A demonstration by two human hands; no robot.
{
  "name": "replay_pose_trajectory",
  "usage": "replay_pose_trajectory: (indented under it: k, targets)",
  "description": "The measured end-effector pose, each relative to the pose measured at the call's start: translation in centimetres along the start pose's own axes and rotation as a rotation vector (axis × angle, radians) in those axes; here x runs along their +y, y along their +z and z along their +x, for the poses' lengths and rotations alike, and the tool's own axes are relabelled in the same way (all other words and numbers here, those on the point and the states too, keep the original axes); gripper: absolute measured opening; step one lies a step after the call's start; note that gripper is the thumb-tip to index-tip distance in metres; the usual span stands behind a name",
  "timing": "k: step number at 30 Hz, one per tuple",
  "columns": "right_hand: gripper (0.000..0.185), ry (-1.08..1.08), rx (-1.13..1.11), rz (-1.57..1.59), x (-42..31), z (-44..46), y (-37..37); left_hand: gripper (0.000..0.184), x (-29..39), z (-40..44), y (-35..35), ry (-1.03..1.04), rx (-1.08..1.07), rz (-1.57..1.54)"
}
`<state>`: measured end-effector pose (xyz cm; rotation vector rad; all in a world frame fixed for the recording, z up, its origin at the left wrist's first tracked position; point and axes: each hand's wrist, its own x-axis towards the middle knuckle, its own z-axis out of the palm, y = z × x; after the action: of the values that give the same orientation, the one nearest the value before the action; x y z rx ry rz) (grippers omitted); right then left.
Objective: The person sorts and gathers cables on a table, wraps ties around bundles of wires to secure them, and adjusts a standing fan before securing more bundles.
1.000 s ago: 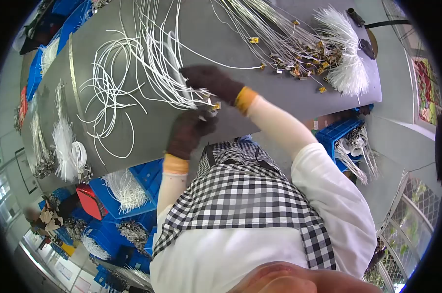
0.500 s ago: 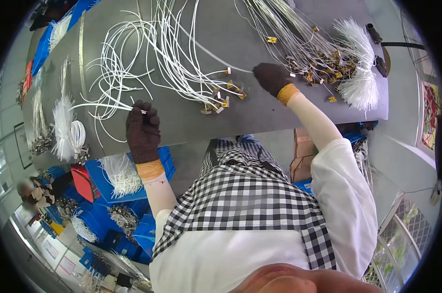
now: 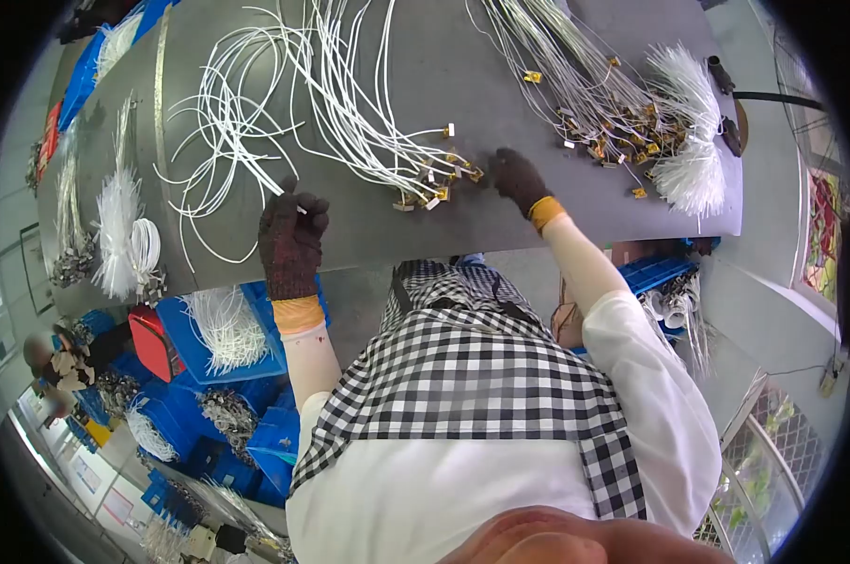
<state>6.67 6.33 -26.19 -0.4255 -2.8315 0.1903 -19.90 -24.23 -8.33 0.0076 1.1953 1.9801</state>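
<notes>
My left hand [image 3: 293, 230], in a dark glove with an orange cuff, is closed on a thin white wire, with a small white end showing between the fingers. It is beside a loose tangle of white wires [image 3: 226, 141]. My right hand [image 3: 517, 180], gloved alike, has its fingers apart just right of a second bundle of white wires [image 3: 350, 122]. That bundle's ends carry brass-coloured and white connectors [image 3: 434, 183] near the fingertips. Nothing is visible in my right hand.
On the grey table [image 3: 387, 226], another bundle with brass connectors [image 3: 622, 132] lies beside a white fringed bundle [image 3: 693, 132]. Tied bundles [image 3: 119, 226] lie at the left. Blue bins [image 3: 256, 324] and a red object [image 3: 152, 340] are below the table edge. A person [image 3: 63, 362] is far left.
My hands have moved apart from the connectors, the left one to the loose tangle with a wire. My right hand went right, let go of a wire and came slightly back toward the connectors.
</notes>
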Motion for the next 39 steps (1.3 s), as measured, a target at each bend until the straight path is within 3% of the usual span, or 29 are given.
replay_pose_trajectory:
  k: [2,3,7,8,13,15,16,17,19,20,24,26,29,32,35,38,39]
  targets:
    - [0.028,0.372,-0.450,0.304,-2.6,0.6,0.8,0.036,-0.7,0.2,-0.4,-0.033,0.014,-0.033]
    - [0.037,0.711,-0.426,0.845,-3.8,0.8,1.3,0.036,-0.9,0.2,-0.1,-0.036,0.015,-0.032]
    - [0.044,0.718,-0.257,0.863,-7.6,2.0,0.1,0.033,-1.1,0.4,2.9,-0.040,0.039,-0.003]
    - [0.045,0.734,-0.180,0.784,-6.5,0.6,3.0,0.033,-0.9,0.5,3.6,-0.038,0.070,0.015]
    - [0.045,0.699,0.026,0.496,-7.6,3.4,1.3,0.030,-1.7,0.5,4.3,-0.049,0.046,0.074]
    - [0.047,0.516,-0.175,1.050,-7.3,5.2,1.4,0.030,-1.9,0.4,4.6,-0.055,-0.012,0.093]
    - [0.045,0.483,-0.348,1.014,-7.6,5.7,-1.7,0.031,-2.0,0.4,5.2,-0.032,0.001,0.110]
    - [0.045,0.490,-0.340,1.014,-7.5,4.7,-1.6,0.031,-2.1,0.2,5.7,-0.011,0.015,0.125]
    - [0.044,0.712,-0.151,1.110,-6.2,1.9,-1.1,0.032,-1.6,0.7,5.4,0.032,-0.006,0.162]
    - [0.039,0.637,-0.068,0.693,-5.0,0.3,-1.2,0.032,-1.1,1.5,4.8,0.084,-0.017,0.173]
    - [0.037,0.788,0.111,0.435,2.5,-8.3,-4.3,0.032,1.6,3.2,8.4,0.386,0.050,-0.051]
    - [0.032,0.806,0.356,0.150,6.2,-10.5,-6.1,0.030,2.8,2.4,12.6,0.444,-0.027,0.118]
    - [0.030,0.951,0.261,0.092,10.0,-10.7,-9.5,0.029,0.4,4.6,13.2,0.189,-0.298,-0.124]
    - [0.027,0.873,0.374,-0.005,12.6,-9.5,-9.4,0.026,-5.5,5.1,15.4,-0.040,-0.183,-0.086]
    - [0.025,0.857,0.448,-0.024,15.0,-9.7,-9.7,0.024,-9.8,3.6,17.6,-0.261,-0.216,-0.205]
    - [0.032,1.002,0.319,-0.118,15.9,-11.0,-11.5,0.023,-12.2,2.7,17.2,-0.320,-0.249,-0.156]
    - [0.037,1.070,0.140,-0.159,15.3,-11.3,-12.4,0.022,-12.7,2.4,17.0,-0.347,-0.290,-0.138]
